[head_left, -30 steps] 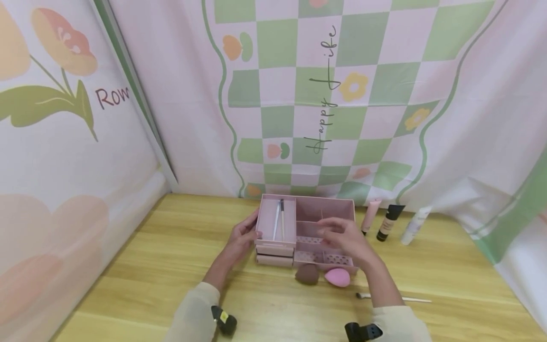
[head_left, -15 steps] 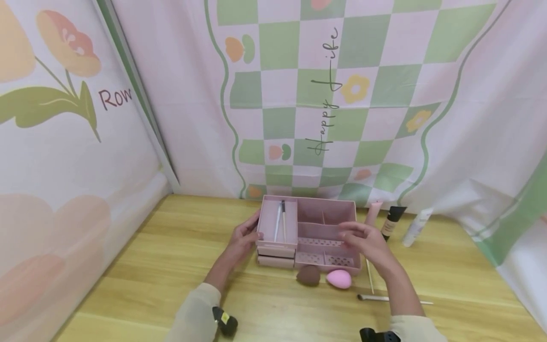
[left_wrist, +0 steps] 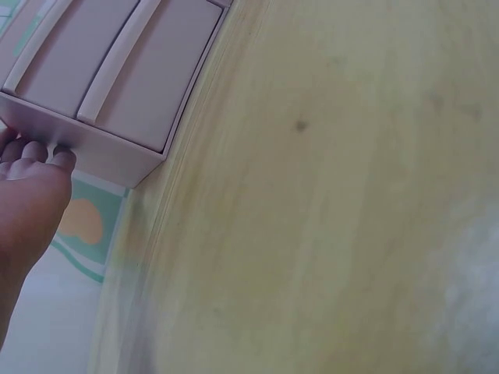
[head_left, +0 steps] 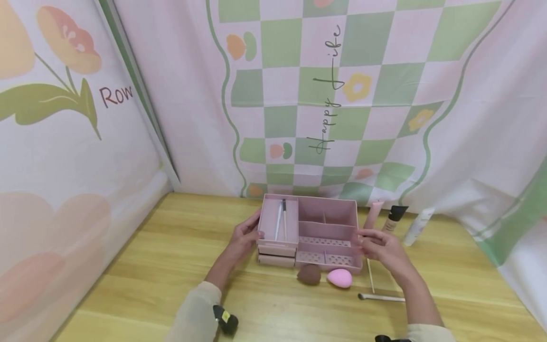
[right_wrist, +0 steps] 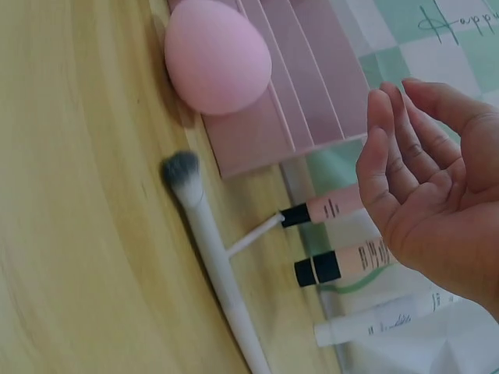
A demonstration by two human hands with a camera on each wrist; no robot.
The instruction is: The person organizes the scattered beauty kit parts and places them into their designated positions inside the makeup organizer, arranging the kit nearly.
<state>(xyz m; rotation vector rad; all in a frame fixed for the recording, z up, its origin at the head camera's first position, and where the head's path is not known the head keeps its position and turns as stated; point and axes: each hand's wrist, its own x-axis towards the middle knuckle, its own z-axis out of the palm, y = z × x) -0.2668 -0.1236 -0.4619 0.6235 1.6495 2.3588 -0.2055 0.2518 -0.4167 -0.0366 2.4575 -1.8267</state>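
Observation:
A pink makeup organizer (head_left: 326, 231) stands on the table, with drawers on its left side and divided compartments on its right. My left hand (head_left: 243, 240) holds its left side, fingers along the outer wall and thumb at the front corner of the top tray; in the left wrist view the fingertips press the side wall. My right hand (head_left: 384, 247) is beside the organizer's right wall, fingers loosely bent, nothing in the palm; whether it touches the wall I cannot tell. Two slim makeup brushes (head_left: 285, 223) lie in the top tray.
A brown makeup sponge (head_left: 309, 274) and a pink one (head_left: 340, 278) sit before the organizer. A makeup brush (right_wrist: 214, 257) and a thin pale stick (head_left: 370, 276) lie at the right. Behind are a pink tube (head_left: 374, 213), a black-capped tube (head_left: 395, 216) and a white tube (head_left: 419, 227).
My right hand has moved right, from over the compartments to beside the organizer's right wall, uncovering the compartments and the thin pale stick. My left hand has stayed on the organizer.

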